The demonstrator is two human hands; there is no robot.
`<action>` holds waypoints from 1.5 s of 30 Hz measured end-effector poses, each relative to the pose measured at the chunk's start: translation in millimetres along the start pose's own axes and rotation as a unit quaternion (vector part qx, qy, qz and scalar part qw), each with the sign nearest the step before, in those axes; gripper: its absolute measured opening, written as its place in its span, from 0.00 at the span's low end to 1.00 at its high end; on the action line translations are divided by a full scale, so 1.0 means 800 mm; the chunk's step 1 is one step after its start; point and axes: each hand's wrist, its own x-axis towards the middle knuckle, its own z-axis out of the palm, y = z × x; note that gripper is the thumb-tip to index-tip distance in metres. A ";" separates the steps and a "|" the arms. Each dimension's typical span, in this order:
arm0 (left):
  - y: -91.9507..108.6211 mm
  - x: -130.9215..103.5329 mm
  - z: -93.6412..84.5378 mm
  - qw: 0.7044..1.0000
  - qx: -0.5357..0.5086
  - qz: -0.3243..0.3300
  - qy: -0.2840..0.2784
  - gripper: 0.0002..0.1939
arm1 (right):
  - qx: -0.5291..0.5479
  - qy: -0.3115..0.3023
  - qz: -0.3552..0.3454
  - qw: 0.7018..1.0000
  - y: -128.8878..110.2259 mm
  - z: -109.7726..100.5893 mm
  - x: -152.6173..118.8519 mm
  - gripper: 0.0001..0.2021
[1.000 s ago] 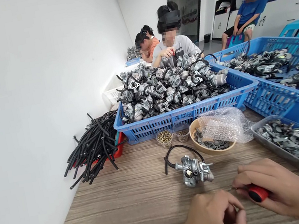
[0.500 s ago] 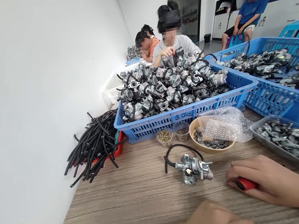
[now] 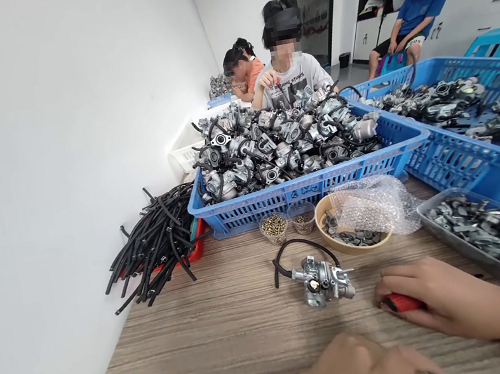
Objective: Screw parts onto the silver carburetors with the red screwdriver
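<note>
My right hand (image 3: pixel 436 293) rests on the table at the right, fingers wrapped round a red-handled screwdriver (image 3: pixel 403 302). Only the handle with its black end shows; the shaft is hidden. My left hand (image 3: pixel 364 367) lies low at the bottom edge, palm down, one finger stretched out to the right and the others partly cut off by the frame. Nothing shows in it. Beyond both hands, a metal carburetor (image 3: pixel 322 280) lies on the table, apart from them. A black rubber hose (image 3: pixel 305 241) loops behind it from its left side.
A blue crate (image 3: pixel 313 192) heaped with carburetors stands behind, and another blue crate (image 3: pixel 483 165) is at right. Nearby are two cups of brass screws (image 3: pixel 275 226), a bowl (image 3: pixel 358 248), bubble wrap (image 3: pixel 380 209), a bin of metal parts (image 3: pixel 495 234) and black hoses (image 3: pixel 154 249). A co-worker (image 3: pixel 293 76) sits opposite.
A finger of my left hand has stretched out to the right. The screwdriver handle has turned slightly in my right hand. The carburetor stays put; the co-worker's raised hand has shifted left.
</note>
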 end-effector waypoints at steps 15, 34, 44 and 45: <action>-0.020 -0.001 0.031 0.974 -0.139 0.000 0.181 0.73 | -0.003 0.020 -0.020 1.000 -0.001 0.000 0.001 0.05; -0.007 -0.002 0.016 0.961 -0.155 -0.046 0.225 0.55 | -0.010 0.010 -0.024 1.000 0.000 -0.001 0.001 0.04; -0.010 0.002 0.010 0.981 -0.099 -0.084 0.141 0.50 | -0.011 0.139 -0.109 0.984 -0.015 -0.013 -0.007 0.14; -0.010 0.002 0.010 0.981 -0.098 -0.086 0.141 0.50 | -0.013 0.140 -0.112 0.984 -0.015 -0.013 -0.008 0.15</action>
